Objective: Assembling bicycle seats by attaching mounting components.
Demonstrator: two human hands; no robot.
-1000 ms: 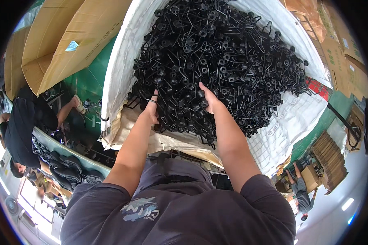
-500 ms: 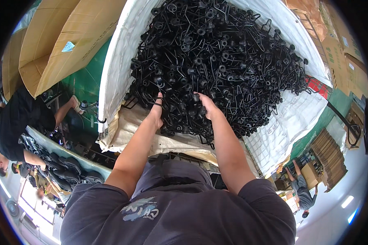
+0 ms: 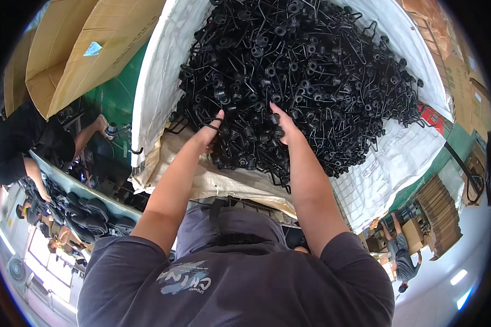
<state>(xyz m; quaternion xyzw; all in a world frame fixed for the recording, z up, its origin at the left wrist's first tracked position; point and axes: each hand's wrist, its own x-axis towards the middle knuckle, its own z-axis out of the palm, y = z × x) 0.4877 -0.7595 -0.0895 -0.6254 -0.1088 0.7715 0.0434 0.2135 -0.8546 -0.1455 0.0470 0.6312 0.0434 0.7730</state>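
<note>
A big heap of black bent metal rods with round bushing-like ends point(image 3: 311, 71) fills a white woven bulk sack point(image 3: 154, 82). Sunk into the near side of the heap, my left hand point(image 3: 209, 132) has its thumb on top and a bent rod lying across it. My right hand point(image 3: 283, 124) is opposite, thumb stretched forward, with dark bushings against its palm. Both hands are cupped around a clump of the tangled bent-rod parts point(image 3: 248, 133). Most fingers are hidden beneath the parts.
Open cardboard boxes point(image 3: 87, 52) stand at the far left. A person in black point(image 3: 16, 144) works by a bench of dark parts point(image 3: 87, 215). At lower right, another person point(image 3: 402, 259) is beside stacked flat cardboard point(image 3: 439, 212). The sack's near fold point(image 3: 223, 182) crosses below my forearms.
My hands have reached slightly farther forward into the heap, and the right one has shifted a little rightward. The view has tilted slightly. At left, the person in black has moved their arm.
</note>
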